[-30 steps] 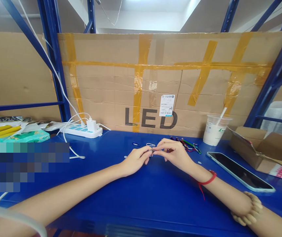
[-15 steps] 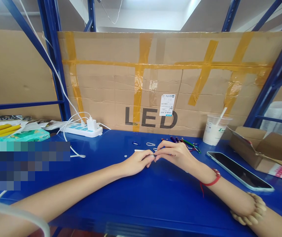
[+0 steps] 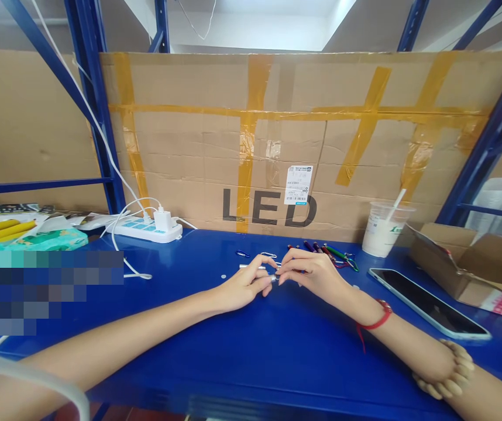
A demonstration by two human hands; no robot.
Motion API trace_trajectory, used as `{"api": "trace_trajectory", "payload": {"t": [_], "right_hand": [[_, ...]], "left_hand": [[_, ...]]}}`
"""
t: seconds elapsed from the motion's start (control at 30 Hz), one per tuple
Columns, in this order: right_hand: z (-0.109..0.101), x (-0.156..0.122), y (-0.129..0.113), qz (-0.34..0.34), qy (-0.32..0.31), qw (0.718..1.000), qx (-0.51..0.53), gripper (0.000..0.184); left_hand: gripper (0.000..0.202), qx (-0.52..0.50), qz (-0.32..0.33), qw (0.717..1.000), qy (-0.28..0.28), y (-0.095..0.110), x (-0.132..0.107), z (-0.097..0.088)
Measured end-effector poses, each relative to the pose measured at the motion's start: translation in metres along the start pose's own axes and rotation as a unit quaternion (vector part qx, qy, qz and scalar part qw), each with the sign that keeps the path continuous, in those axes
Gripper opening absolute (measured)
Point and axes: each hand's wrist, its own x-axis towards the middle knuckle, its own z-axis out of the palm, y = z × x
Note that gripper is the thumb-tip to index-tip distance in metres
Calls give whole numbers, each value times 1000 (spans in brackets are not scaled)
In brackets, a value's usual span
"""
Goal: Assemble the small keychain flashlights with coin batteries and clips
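Over the middle of the blue table, my left hand (image 3: pixel 243 287) pinches a small silver cylindrical piece (image 3: pixel 273 279) between thumb and fingers. My right hand (image 3: pixel 315 272), wearing a red string bracelet, closes its fingertips on the right end of that piece. Its exact kind is too small to make out. Behind my left fingers lies a silver tube (image 3: pixel 251 266), partly covered. Beyond the hands are a blue carabiner (image 3: pixel 242 253) and a silver carabiner (image 3: pixel 268 255). Several coloured slim tubes with clips (image 3: pixel 327 251) lie behind my right hand. A small pale disc (image 3: pixel 223 276) rests left of my left hand.
A cup with a straw (image 3: pixel 381 234), a phone (image 3: pixel 429 304) and an open cardboard box (image 3: pixel 461 272) stand to the right. At the left are a white power strip (image 3: pixel 145 231) with cables and a green packet (image 3: pixel 53 238). A large cardboard sheet (image 3: pixel 181 152) closes off the back.
My left index finger has lifted and straightened a little off the piece, showing more of its silver side. Both hands stay in nearly the same place.
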Motion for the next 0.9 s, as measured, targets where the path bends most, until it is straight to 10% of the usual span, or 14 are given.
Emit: {"api": "trace_trajectory", "payload": {"t": [0.9], "right_hand": [[12,6,-13,178,44,978,95,30]], "left_hand": [[25,107,38,989,92,2,-1,1]]}}
